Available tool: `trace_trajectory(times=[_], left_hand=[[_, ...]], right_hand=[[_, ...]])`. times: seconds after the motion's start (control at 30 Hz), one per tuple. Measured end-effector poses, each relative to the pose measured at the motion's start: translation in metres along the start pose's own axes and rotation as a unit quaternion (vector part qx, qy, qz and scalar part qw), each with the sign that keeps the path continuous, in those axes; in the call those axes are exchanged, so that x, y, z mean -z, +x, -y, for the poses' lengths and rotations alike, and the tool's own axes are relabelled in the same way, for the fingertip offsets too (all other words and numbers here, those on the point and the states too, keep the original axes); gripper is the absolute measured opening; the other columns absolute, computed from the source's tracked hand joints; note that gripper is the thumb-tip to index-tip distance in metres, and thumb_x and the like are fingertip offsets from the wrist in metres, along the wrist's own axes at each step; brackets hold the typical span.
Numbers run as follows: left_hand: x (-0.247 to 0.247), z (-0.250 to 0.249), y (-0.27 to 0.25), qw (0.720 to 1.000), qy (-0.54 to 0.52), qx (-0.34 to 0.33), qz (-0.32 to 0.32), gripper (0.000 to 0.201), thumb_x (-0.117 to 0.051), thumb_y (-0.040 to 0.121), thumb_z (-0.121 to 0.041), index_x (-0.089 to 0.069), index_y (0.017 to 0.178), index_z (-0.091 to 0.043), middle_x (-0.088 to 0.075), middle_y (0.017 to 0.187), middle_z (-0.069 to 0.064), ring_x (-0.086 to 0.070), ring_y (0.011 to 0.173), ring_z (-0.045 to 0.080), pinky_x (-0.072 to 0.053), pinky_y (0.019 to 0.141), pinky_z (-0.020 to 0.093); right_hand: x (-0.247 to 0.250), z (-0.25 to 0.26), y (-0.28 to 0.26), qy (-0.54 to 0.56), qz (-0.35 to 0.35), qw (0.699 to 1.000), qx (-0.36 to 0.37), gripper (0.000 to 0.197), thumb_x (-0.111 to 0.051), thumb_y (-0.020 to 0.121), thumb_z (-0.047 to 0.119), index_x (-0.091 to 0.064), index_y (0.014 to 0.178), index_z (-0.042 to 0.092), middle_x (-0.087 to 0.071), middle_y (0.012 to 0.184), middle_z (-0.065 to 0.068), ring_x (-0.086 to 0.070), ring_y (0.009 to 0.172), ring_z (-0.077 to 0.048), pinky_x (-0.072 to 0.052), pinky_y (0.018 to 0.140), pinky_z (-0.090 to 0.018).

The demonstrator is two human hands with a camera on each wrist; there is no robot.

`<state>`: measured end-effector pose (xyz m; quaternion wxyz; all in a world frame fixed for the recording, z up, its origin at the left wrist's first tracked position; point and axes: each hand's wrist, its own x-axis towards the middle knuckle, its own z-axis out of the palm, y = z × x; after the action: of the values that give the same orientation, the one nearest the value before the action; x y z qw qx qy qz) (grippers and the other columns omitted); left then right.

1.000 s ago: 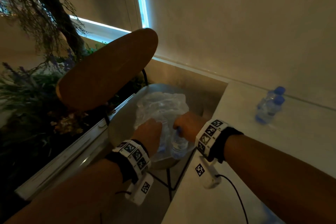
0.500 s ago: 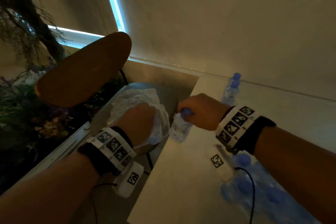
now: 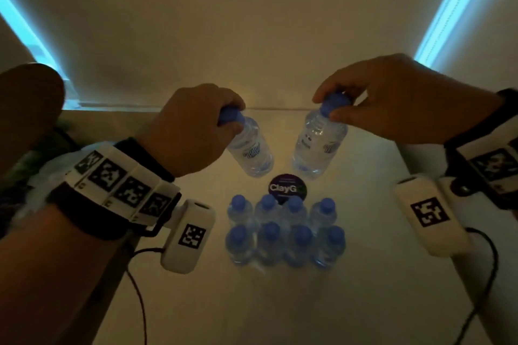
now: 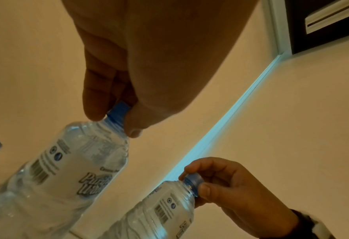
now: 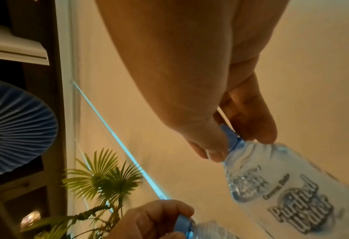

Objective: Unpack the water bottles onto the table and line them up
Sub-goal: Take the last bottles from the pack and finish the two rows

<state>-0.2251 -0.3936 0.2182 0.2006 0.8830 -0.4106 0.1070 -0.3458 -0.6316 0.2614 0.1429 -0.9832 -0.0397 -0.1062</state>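
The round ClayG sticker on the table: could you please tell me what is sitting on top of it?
Nothing rests on the sticker; the grouped bottles hide its near edge from view, so contact there can't be judged.

Both forearms bare, no sleeves. Left wrist band [image 3: 120,187]: black strap under white tiles printed with black square markers. White camera pod [image 3: 188,235] below it, one marker, thin black cable. Right wrist band [image 3: 487,159] and pod [image 3: 429,214]: same build.
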Motion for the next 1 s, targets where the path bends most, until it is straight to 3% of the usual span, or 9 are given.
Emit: trace_trajectory(times=[0.23,0.33,0.5,0.57,0.7,1.0], left_hand=[[-0.057,-0.083,0.022,0.993,-0.088,-0.070,0.020,0.030,-0.065,0.085,-0.029,-0.063,0.114,-0.018,-0.065,0.111,0.002,-0.055,0.090,0.011,-0.037,0.083,0.020],[-0.084,-0.110,0.030,0.987,-0.115,-0.088,0.065,0.032,-0.065,0.086,-0.026,-0.062,0.117,-0.015,-0.064,0.115,0.006,-0.059,0.101,0.021,-0.040,0.087,0.023],[-0.138,-0.142,0.038,0.978,-0.102,-0.103,0.149,0.034,-0.062,0.087,-0.025,-0.060,0.120,-0.015,-0.062,0.114,0.010,-0.057,0.103,0.029,-0.038,0.086,0.029],[-0.158,-0.151,0.038,0.974,-0.099,-0.098,0.177,0.033,-0.061,0.088,-0.024,-0.060,0.119,-0.014,-0.061,0.111,0.011,-0.057,0.101,0.030,-0.041,0.087,0.032],[-0.192,-0.158,0.038,0.967,-0.075,-0.100,0.221,0.032,-0.059,0.088,-0.023,-0.060,0.118,-0.013,-0.061,0.110,0.012,-0.057,0.102,0.030,-0.044,0.090,0.036],[-0.254,-0.152,0.038,0.951,-0.018,-0.101,0.291,0.028,-0.055,0.089,-0.019,-0.062,0.116,-0.013,-0.058,0.110,0.012,-0.058,0.098,0.032,-0.047,0.085,0.038]], right_hand=[[0.014,-0.060,-0.093,-0.026,0.027,0.995,-0.096,0.027,-0.067,0.078,0.025,-0.066,0.105,0.032,-0.062,0.085,0.019,-0.062,0.079,-0.006,-0.049,0.070,-0.017],[-0.003,-0.081,-0.119,0.001,0.049,0.992,-0.118,0.028,-0.066,0.080,0.025,-0.065,0.108,0.027,-0.065,0.095,0.012,-0.062,0.084,-0.008,-0.052,0.075,-0.020],[-0.045,-0.111,-0.147,0.031,0.079,0.987,-0.139,0.024,-0.062,0.086,0.021,-0.065,0.110,0.021,-0.064,0.102,0.006,-0.054,0.088,-0.003,-0.036,0.069,-0.004],[-0.062,-0.123,-0.153,0.031,0.085,0.985,-0.148,0.024,-0.061,0.086,0.023,-0.065,0.110,0.021,-0.066,0.106,0.002,-0.057,0.090,-0.006,-0.041,0.074,-0.009],[-0.088,-0.141,-0.157,0.032,0.102,0.978,-0.179,0.026,-0.063,0.084,0.023,-0.065,0.110,0.022,-0.066,0.109,-0.004,-0.062,0.096,-0.018,-0.053,0.086,-0.034],[-0.115,-0.153,-0.157,0.043,0.141,0.972,-0.181,0.026,-0.062,0.086,0.024,-0.064,0.112,0.020,-0.066,0.111,-0.008,-0.061,0.100,-0.022,-0.051,0.090,-0.033]])
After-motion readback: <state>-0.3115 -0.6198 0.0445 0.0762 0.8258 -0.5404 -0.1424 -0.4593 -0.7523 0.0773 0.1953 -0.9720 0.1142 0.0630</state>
